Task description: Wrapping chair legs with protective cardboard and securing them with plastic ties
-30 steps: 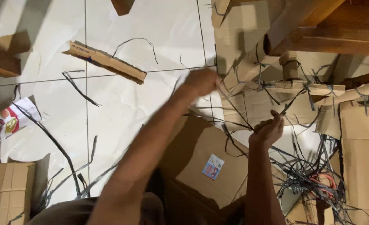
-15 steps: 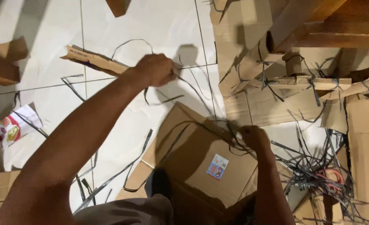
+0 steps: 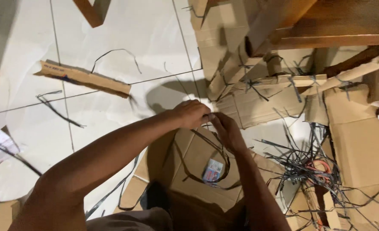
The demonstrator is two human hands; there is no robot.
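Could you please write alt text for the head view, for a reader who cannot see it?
Two hands, left and right, meet over a flattened box, pinching a dark strap that loops across it. More straps and cardboard litter the white floor.

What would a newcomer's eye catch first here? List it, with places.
First, the left hand and right hand meeting at centre, fingers pinching a dark plastic strap that loops over the flattened cardboard box below them. To the right, a tangled heap of dark straps lies among bundled cardboard. At upper left, a torn cardboard strip lies on the white tiled floor.
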